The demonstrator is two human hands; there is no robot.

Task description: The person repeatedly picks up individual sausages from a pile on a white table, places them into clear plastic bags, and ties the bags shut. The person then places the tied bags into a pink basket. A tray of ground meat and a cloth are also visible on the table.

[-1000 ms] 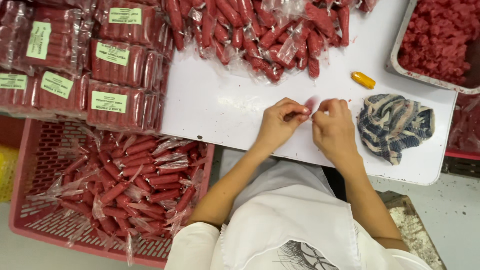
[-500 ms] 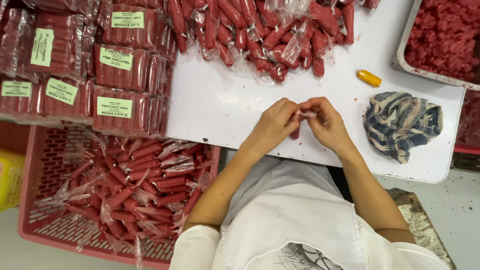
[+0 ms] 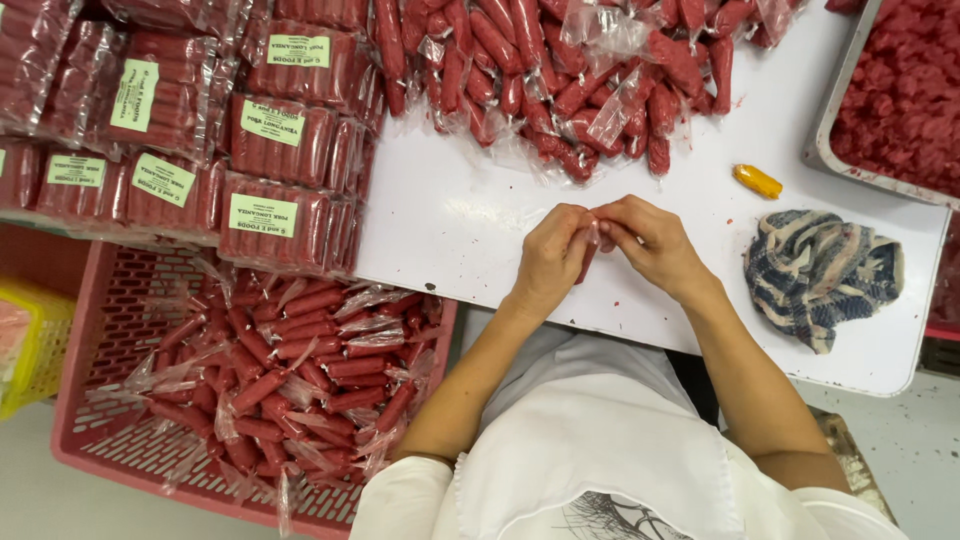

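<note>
My left hand [image 3: 552, 255] and my right hand [image 3: 652, 240] meet over the white table [image 3: 450, 215], fingers pinched together on one small red sausage in clear plastic wrap [image 3: 589, 250]. Most of the sausage is hidden behind my fingers. A loose pile of wrapped red sausages [image 3: 560, 70] lies just beyond my hands on the table. Below the table's left edge stands a pink crate [image 3: 100, 440] with several wrapped sausages [image 3: 290, 370] in it.
Labelled packs of red sausages [image 3: 270, 140] are stacked at the left. A metal tray of red minced meat [image 3: 900, 90] sits at the top right. A small orange object [image 3: 757, 181] and a striped blue cloth [image 3: 820, 275] lie to the right of my hands.
My hands have come closer together and shifted slightly toward me, working the wrap around the same sausage.
</note>
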